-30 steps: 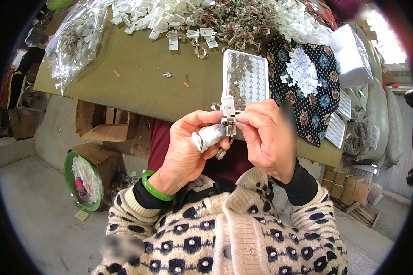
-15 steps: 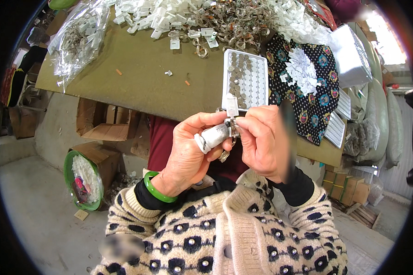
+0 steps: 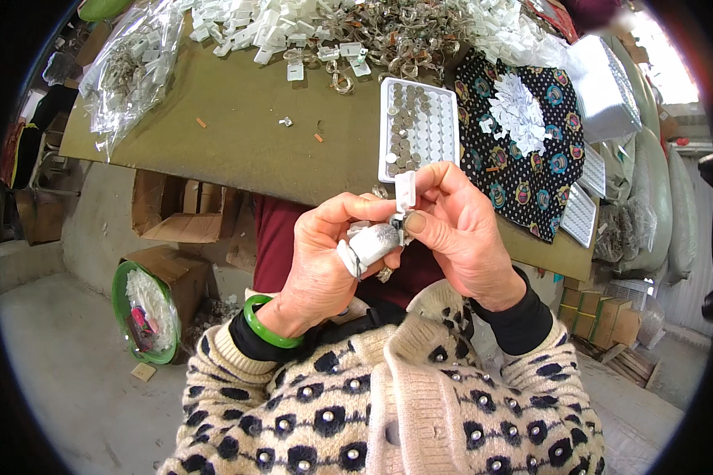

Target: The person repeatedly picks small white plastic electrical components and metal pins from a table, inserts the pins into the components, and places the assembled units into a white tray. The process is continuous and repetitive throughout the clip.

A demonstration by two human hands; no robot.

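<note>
My left hand [image 3: 317, 257], with a green bangle at its wrist, is closed around a small assembly just beyond the table's near edge. From it a small white plastic piece [image 3: 405, 190] stands up between both hands. White wrapping [image 3: 372, 244], smudged grey, appears to cover my left thumb. My right hand [image 3: 471, 237] pinches at the piece, index finger at its upper end and thumb lower down by a small dark part. A bit of coiled clear cord [image 3: 384, 274] shows below the fingers. Their grip hides the joint between the parts.
A white tray [image 3: 445, 146] with round metal discs lies ahead. Right of it, patterned cloth [image 3: 495, 178] bears white chips [image 3: 519, 115]. White plastic pieces [image 3: 249, 28] and coiled cords [image 3: 404, 36] are heaped at the back. A clear bag [image 3: 131, 79] lies left; a green basin [image 3: 119, 297] stands on the floor.
My right hand has turned and its index finger has moved up to the top of the white piece. The left hand stays nearly in place, still gripping.
</note>
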